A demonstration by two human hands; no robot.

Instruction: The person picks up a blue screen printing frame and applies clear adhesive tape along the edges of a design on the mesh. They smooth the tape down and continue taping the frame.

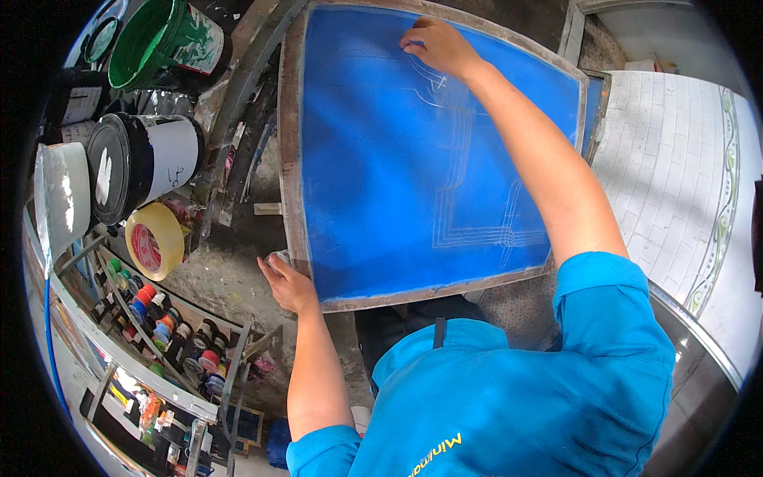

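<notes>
A large wooden-framed printing screen [381, 159] lies flat; its mesh is coated bright blue; pale line patterns cross its right half.

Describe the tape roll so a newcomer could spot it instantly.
Start at the big blue screen in its wooden frame, then look left past the frame's edge. Below the black-rimmed white bucket lying on its side sits the tape roll: the only yellowish ring there, with a red-and-white core.
</notes>
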